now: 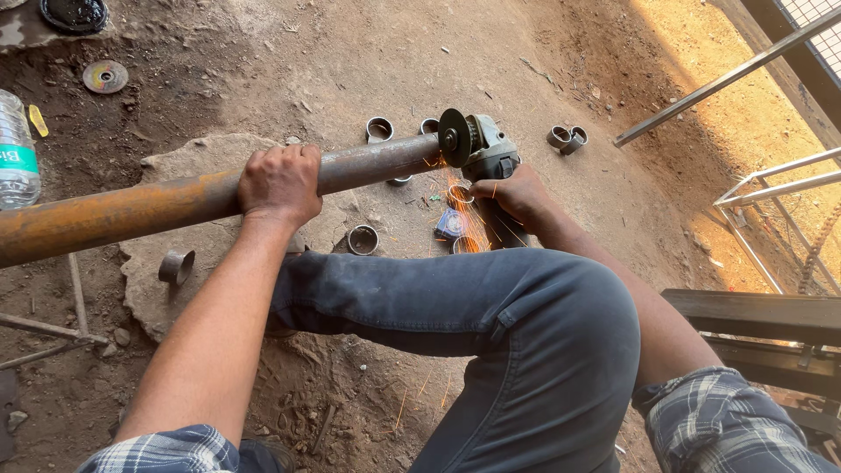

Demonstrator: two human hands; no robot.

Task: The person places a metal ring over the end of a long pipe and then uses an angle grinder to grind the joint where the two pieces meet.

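Observation:
My left hand (280,182) grips a long rusty steel pipe (158,203) that runs from the left edge toward the middle. My right hand (512,197) holds an angle grinder (486,156) by its body. The grinder's dark disc (454,137) bites into the pipe's right end, and orange sparks (464,223) fly down toward my knee. Several short cut pipe rings (362,239) lie on the dirt under and around the pipe end. My bent leg in blue jeans (491,324) fills the lower middle.
A flat stone (158,289) lies under the pipe. A plastic water bottle (16,153) stands at the left edge, with worn grinding discs (105,77) above it. Two more rings (567,138) lie at right. Metal frames (771,188) and a dark bench (753,317) crowd the right side.

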